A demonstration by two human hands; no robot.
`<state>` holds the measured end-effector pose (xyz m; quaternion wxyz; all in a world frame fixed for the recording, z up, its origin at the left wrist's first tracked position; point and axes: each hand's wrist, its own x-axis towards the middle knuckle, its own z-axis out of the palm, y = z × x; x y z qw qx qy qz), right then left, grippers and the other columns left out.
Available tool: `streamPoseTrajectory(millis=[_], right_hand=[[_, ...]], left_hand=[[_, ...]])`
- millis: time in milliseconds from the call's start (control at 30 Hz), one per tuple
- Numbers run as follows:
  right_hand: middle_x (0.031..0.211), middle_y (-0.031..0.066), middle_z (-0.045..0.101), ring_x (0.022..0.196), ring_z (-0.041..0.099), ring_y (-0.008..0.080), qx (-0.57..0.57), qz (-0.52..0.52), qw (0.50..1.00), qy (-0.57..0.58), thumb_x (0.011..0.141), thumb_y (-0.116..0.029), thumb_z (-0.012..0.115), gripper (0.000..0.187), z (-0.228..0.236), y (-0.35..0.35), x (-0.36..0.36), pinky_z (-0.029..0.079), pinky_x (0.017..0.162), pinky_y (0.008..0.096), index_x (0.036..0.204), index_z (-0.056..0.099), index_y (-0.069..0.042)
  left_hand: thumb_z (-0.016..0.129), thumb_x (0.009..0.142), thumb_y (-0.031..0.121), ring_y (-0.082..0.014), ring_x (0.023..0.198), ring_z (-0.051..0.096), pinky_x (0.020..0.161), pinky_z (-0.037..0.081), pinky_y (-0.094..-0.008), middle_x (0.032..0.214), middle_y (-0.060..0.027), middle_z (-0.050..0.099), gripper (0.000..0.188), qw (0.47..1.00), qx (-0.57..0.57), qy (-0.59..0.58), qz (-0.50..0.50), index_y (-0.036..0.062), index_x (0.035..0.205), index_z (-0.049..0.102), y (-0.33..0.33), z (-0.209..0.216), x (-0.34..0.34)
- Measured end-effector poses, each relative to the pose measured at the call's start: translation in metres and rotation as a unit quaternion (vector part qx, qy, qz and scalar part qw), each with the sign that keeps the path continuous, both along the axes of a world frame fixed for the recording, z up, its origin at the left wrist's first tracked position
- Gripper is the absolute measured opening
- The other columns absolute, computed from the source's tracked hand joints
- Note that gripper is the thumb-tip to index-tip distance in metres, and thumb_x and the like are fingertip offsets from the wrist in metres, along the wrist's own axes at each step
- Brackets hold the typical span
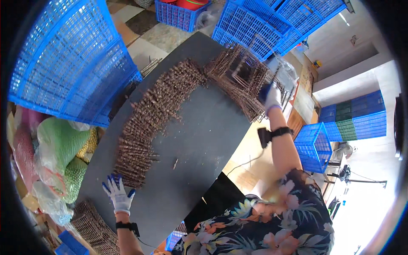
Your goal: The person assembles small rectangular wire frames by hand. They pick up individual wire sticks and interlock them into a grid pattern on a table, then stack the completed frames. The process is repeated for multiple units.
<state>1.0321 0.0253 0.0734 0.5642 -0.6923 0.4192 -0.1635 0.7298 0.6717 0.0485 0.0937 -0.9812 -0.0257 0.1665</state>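
Note:
My left hand (118, 194), in a white glove with blue fingertips, spreads its fingers at the near end of a long curved row of brown twig-like pieces (157, 106). Its fingertips meet or nearly meet the last pieces; nothing is gripped. Stretched out to the far right, my right hand (273, 98), gloved the same way, is at the edge of a pile of brown square frames (242, 76) that look made of twigs. Its fingers are smeared and partly hidden, so whether it grips a frame cannot be told. Both rest on a dark table (199, 127).
A small loose piece (175, 163) lies mid-table. Another brown bundle (95, 227) sits at the near left corner. Tall blue crates (72, 55) stand at the left, more blue crates (255, 27) beyond the far edge. Filled green sacks (63, 144) crowd the left side.

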Motion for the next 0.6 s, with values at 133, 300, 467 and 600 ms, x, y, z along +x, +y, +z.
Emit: streamPoseTrajectory(millis=[133,300,467,600], right_hand=[[0.119,0.0318,0.062,0.116,0.058,0.0450,-0.166,0.088,0.968,0.168,0.097,-0.047,0.048,0.060,-0.019,0.005,0.051,0.045,0.098,0.0459,0.121,0.056,0.007],[0.112,0.0287,0.066,0.108,0.063,0.0423,-0.194,0.106,0.972,0.079,0.092,-0.044,0.058,0.055,-0.002,0.035,0.034,0.049,0.093,0.0447,0.118,0.057,0.004],[0.120,0.0264,0.059,0.110,0.060,0.0423,-0.367,0.062,0.923,0.102,0.092,-0.048,0.057,0.057,-0.002,0.032,0.024,0.048,0.095,0.0493,0.131,0.057,-0.007],[0.136,0.0191,0.053,0.121,0.055,0.0387,-0.438,0.121,0.861,0.227,0.090,-0.048,0.058,0.059,0.023,0.046,0.019,0.045,0.099,0.0511,0.136,0.054,-0.013]], left_hand=[[0.075,0.074,0.051,-0.0378,0.147,0.022,0.120,0.008,-0.0617,0.157,-0.0210,0.026,0.099,0.996,0.011,-0.089,0.025,0.0120,0.153,0.029,-0.011,0.009,-0.005],[0.071,0.080,0.045,-0.0365,0.146,0.025,0.119,0.009,-0.0623,0.157,-0.0201,0.028,0.089,0.993,0.021,-0.079,0.083,0.0114,0.152,0.030,-0.033,0.025,-0.014],[0.071,0.081,0.040,-0.0376,0.145,0.026,0.119,0.009,-0.0604,0.158,-0.0183,0.027,0.088,0.984,0.028,-0.137,0.107,0.0110,0.153,0.028,-0.035,0.020,-0.038],[0.066,0.085,0.044,-0.0368,0.145,0.026,0.120,0.009,-0.0594,0.158,-0.0181,0.027,0.084,0.976,0.048,-0.121,0.177,0.0109,0.153,0.029,-0.028,0.019,-0.072]])
